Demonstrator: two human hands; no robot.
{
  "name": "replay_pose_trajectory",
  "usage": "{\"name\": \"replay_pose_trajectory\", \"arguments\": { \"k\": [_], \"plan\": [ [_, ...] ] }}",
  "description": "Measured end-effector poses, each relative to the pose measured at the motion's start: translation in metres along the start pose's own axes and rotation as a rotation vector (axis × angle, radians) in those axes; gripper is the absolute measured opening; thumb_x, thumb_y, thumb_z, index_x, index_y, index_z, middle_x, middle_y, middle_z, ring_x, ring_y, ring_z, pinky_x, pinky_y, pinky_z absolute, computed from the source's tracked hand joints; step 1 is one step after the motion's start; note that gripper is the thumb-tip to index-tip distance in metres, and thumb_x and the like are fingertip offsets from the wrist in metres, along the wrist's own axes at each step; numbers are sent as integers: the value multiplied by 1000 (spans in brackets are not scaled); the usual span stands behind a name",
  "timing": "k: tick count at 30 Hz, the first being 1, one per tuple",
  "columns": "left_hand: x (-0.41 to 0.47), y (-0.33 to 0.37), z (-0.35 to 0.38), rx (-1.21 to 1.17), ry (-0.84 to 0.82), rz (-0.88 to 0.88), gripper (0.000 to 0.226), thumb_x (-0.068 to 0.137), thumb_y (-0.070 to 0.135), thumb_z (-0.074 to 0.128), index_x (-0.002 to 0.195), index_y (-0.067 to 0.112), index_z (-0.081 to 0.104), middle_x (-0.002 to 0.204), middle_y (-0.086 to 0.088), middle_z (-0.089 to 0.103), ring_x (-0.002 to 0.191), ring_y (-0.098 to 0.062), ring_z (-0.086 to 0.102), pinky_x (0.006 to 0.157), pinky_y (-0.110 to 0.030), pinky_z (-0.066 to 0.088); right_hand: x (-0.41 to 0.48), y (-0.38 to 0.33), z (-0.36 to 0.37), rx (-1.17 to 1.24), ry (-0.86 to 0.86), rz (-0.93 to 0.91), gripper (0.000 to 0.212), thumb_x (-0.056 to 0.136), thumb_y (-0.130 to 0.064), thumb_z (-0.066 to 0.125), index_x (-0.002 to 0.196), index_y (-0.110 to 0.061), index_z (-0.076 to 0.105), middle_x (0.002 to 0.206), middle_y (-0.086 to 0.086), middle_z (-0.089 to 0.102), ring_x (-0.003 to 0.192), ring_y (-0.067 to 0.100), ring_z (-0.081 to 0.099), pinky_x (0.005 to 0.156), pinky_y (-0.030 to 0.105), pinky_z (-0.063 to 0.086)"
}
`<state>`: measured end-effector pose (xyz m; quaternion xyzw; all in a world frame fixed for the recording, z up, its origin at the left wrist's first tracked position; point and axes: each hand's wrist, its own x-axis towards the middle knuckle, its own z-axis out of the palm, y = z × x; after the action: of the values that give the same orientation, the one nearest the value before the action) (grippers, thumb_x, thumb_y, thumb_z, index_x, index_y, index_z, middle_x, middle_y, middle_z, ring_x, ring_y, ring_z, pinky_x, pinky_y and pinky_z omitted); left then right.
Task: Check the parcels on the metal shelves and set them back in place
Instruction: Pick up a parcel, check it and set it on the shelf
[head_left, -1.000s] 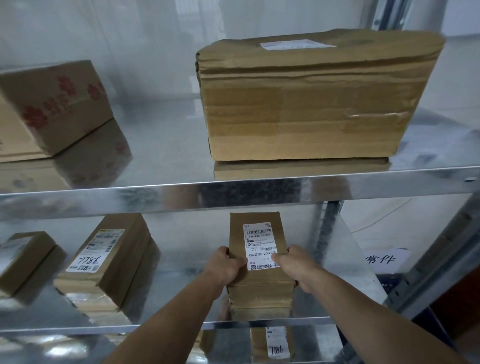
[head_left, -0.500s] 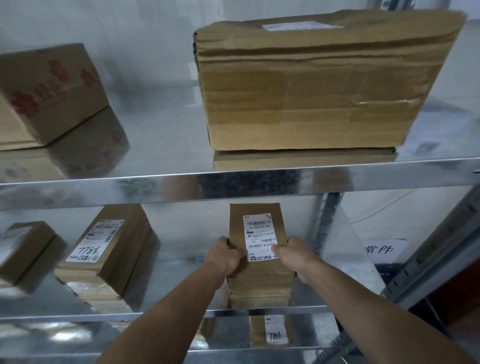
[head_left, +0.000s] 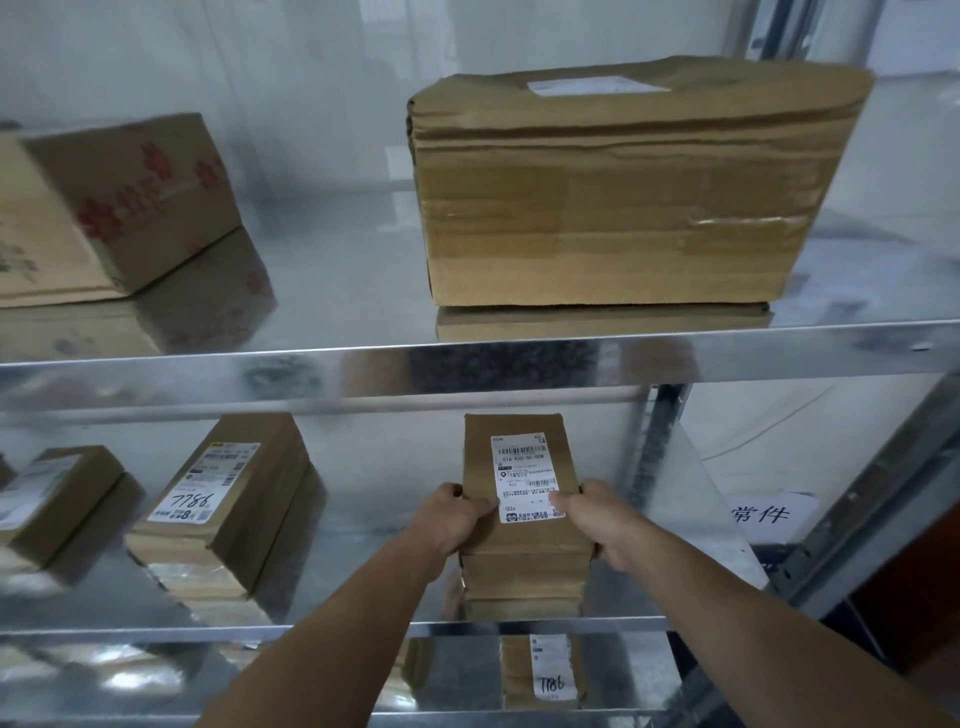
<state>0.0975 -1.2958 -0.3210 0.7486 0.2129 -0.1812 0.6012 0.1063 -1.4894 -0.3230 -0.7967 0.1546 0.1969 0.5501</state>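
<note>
Both hands clamp one small brown parcel (head_left: 519, 525) on the middle shelf (head_left: 363, 519): the left hand (head_left: 447, 519) grips its left edge, the right hand (head_left: 602, 519) its right edge, thumbs on top. A white barcode label (head_left: 525, 475) covers its upper face; creased cardboard shows beneath the hands.

Arms outstretched; left hand (head_left: 451, 521) and right hand (head_left: 598, 519) clasp the parcel (head_left: 522, 536).

The metal shelves (head_left: 519, 358) are mirror-glossy. At one o'clock the big parcel (head_left: 623, 208) is matt, creased cardboard with shiny tape (head_left: 743, 223); the small parcel (head_left: 519, 571) at six o'clock bears a smooth paper label (head_left: 524, 475).
</note>
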Motion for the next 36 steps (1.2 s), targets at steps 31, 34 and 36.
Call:
{"name": "replay_pose_trajectory", "arguments": {
  "k": [31, 34, 36],
  "plan": [
    [-20, 2, -34, -355, -106, 51, 35, 102, 15, 49, 137, 17, 52, 124, -15, 60, 113, -33, 59, 88, -45, 54, -20, 0, 5, 193, -78, -61, 41, 108, -22, 50, 149, -18, 50, 126, 3, 65, 107, 18, 63, 100, 39, 50],
    [-20, 4, -31, -322, -83, 74, 30, 103, 21, 54, 133, 18, 56, 123, -14, 64, 111, -32, 63, 85, -43, 55, -23, -8, 4, 229, -39, -23, 28, 108, -15, 47, 134, -14, 57, 102, 11, 67, 85, 20, 60, 80, 36, 52],
    [-20, 7, -30, -305, -53, 76, 31, 102, 26, 57, 131, 16, 60, 120, -12, 69, 108, -31, 66, 79, -40, 55, -23, -11, 2, 263, -41, 1, 24, 108, -19, 49, 127, -12, 61, 101, 12, 69, 85, 21, 62, 76, 35, 51]
  ]
}}
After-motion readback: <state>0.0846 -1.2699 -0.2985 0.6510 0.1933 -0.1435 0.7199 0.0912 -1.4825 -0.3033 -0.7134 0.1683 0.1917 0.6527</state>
